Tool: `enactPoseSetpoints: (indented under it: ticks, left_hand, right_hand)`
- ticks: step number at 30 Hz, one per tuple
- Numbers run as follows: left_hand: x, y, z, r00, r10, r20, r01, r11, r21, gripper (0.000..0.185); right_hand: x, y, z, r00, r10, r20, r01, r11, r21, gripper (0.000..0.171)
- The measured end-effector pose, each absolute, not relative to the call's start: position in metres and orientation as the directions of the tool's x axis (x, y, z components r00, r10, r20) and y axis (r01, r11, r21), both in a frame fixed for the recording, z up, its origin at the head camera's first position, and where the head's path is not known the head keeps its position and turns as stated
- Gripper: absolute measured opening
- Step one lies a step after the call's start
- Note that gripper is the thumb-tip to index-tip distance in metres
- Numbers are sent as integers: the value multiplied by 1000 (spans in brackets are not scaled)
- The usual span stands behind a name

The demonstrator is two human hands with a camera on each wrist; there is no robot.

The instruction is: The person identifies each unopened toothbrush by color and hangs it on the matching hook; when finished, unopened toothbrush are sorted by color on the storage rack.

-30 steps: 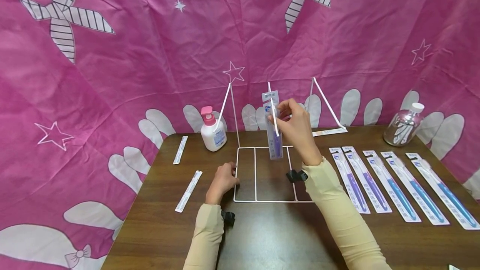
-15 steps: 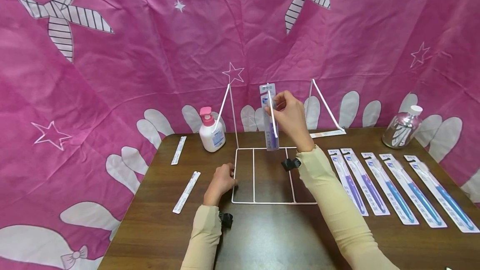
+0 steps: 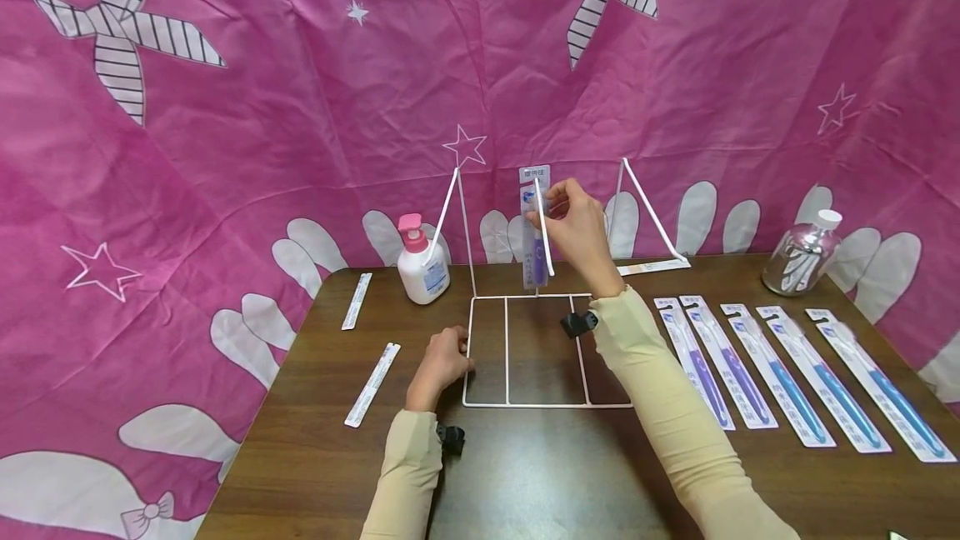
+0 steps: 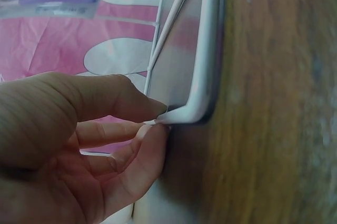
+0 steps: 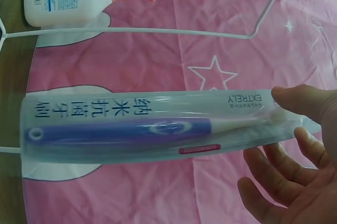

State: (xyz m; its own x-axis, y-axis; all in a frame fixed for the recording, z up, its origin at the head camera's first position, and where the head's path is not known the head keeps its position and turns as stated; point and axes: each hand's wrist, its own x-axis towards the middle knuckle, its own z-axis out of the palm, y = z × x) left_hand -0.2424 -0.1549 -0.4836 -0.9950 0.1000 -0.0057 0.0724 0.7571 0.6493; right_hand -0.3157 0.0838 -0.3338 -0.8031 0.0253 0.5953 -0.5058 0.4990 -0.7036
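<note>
My right hand pinches the upper part of a packaged purple toothbrush, which hangs upright at the middle prong of a white wire rack. The prong crosses in front of the package in the head view. In the right wrist view, thumb and fingers hold the package near its brush-head end. Low on the left, my left hand grips the rack's side wire; the left wrist view has thumb and fingertips pinching it at a bent corner.
Several packaged toothbrushes lie in a row on the right. A pink-pump bottle stands behind the rack's left side, and a clear jar at the back right. Narrow white packets lie on the left; another packet lies at the back.
My right hand has moved the packaged toothbrush up and back along the middle prong, toward the curtain. The left hand keeps its grip on the rack.
</note>
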Motion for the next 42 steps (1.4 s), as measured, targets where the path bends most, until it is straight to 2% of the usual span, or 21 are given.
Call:
enactPoseSetpoints:
  ticks: [16, 23, 32, 42]
  left_hand:
    - [-243, -153, -486, -995, 90, -49, 34, 742, 670, 42]
    - [-243, -153, -485, -995, 84, -56, 25, 742, 670, 45]
    - [-243, -152, -483, -996, 77, -47, 28, 762, 647, 40]
    - [-243, -151, -481, -996, 77, -53, 27, 778, 628, 40]
  right_hand:
    - [-318, 91, -355, -815, 50, 578, -494, 462, -736, 40]
    - [-312, 110, -380, -862, 49, 505, -421, 487, -765, 41]
    - [-298, 144, -423, -922, 61, 382, -278, 581, -765, 44]
    - [-284, 193, -445, -985, -3, 174, -111, 780, -615, 50]
